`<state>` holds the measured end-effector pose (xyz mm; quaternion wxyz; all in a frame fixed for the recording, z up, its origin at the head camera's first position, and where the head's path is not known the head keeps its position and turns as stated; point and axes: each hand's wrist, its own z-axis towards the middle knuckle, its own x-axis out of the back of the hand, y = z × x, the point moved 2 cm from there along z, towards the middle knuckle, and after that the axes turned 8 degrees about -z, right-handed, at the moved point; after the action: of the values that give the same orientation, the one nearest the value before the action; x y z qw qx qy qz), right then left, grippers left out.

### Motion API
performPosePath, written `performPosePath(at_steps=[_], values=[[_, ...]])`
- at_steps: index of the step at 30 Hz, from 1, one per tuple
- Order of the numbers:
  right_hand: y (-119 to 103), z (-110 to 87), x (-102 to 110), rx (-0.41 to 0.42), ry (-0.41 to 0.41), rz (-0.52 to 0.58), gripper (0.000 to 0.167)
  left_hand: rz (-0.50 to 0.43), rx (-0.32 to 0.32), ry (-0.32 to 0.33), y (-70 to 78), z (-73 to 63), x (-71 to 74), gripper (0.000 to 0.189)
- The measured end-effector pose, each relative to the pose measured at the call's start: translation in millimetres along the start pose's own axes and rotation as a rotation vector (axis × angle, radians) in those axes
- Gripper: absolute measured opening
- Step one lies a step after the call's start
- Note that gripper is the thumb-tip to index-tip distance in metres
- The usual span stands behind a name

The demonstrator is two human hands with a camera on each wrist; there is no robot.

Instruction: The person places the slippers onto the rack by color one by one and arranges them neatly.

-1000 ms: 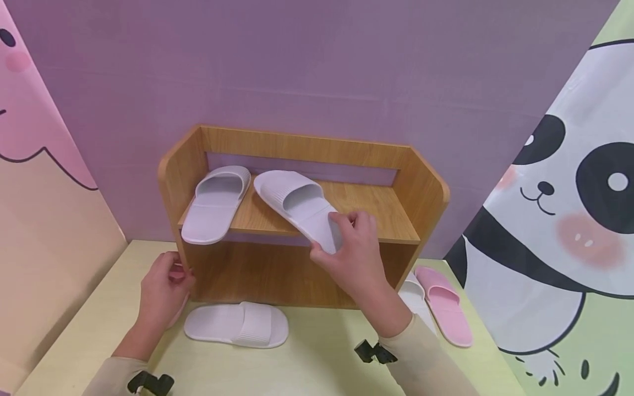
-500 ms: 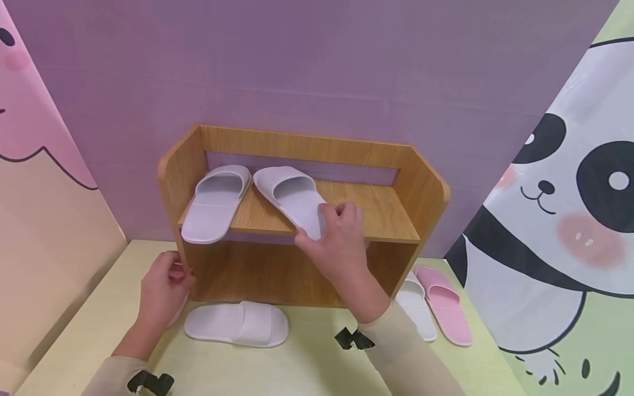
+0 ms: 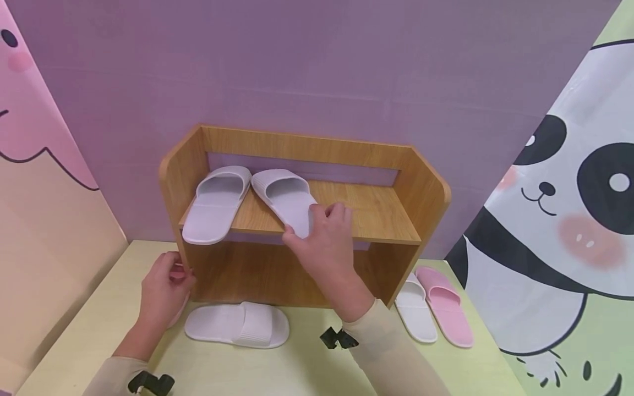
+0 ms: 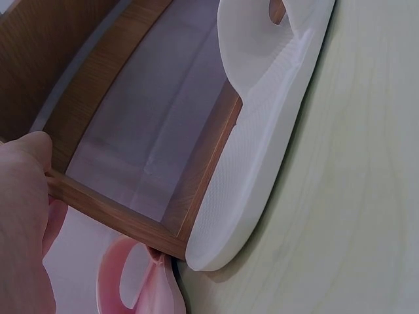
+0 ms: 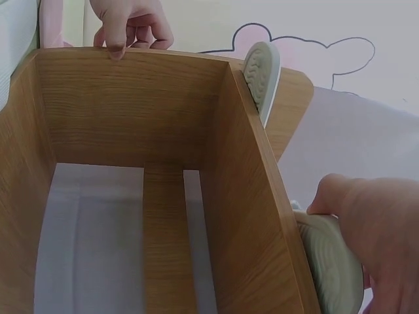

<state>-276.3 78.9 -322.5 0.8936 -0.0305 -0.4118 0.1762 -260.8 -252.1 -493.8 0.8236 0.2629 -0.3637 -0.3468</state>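
In the head view, my right hand (image 3: 324,239) pinches the heel of a white slipper (image 3: 286,193), thumb below and fingers on top. This slipper lies slanted on the upper shelf of a wooden shoe rack (image 3: 302,144), its toe close to another white slipper (image 3: 214,212) at the left end. The right wrist view shows its ridged sole (image 5: 330,261) jutting past the shelf's front edge. My left hand (image 3: 164,289) holds the front edge of the rack's left side panel, with the thumb over the edge (image 5: 116,49) and the other fingers outside.
One white slipper (image 3: 233,324) lies sideways on the table before the rack. Beside the rack's right side are a white slipper (image 3: 417,311) and a pink slipper (image 3: 448,311). Another pink slipper (image 4: 167,291) sits by the left side. A purple wall (image 3: 307,66) stands behind.
My right hand has moved left, swinging the slipper's heel leftward so it points more straight and sits closer to the other shelf slipper. The left hand has stayed put.
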Motion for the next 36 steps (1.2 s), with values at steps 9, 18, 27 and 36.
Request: performPosePath(at_steps=[9, 18, 27, 36], values=[[-10.7, 5.3, -1.7, -0.044, -0.067, -0.121, 0.057, -0.002, -0.015, 0.012, 1.4, 0.5, 0.5, 0.038], [-14.1, 5.7, 0.4, -0.033, -0.203, -0.2, 0.069, 0.006, -0.011, -0.004, -0.4, -0.3, -0.4, 0.038], [-11.9, 5.5, 3.9, 0.055, -0.24, -0.242, 0.079, 0.004, -0.019, -0.001, 0.4, -1.2, 0.3, 0.037], [-22.4, 3.8, 7.9, 0.122, -0.346, -0.262, 0.1, -0.008, -0.016, 0.009, 5.4, -0.4, 1.6, 0.039]])
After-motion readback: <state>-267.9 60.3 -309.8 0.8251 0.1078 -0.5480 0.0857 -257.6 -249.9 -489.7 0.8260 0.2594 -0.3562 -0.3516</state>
